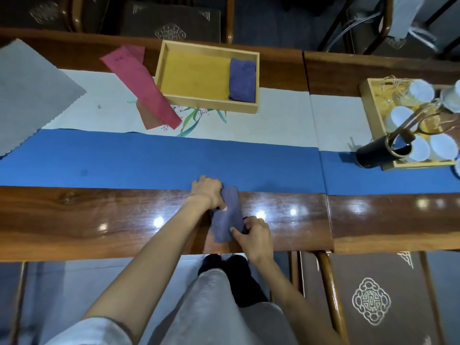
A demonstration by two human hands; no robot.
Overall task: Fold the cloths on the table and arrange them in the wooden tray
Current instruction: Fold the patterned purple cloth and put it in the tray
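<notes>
Head view | left hand (207, 190) grips purple cloth (229, 216) far end, right hand (254, 232) pinches near end | risk: half-folded strip may slide on glossy table (99, 215), fold opening.

Blue runner (149, 158) bare before wooden tray (211, 103), tray's left part free — folded purple cloth (242, 80) fills right end

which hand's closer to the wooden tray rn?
Left. The left hand holds the far end of the purple cloth, toward the wooden tray; the right hand holds its near end, farther back.
</notes>
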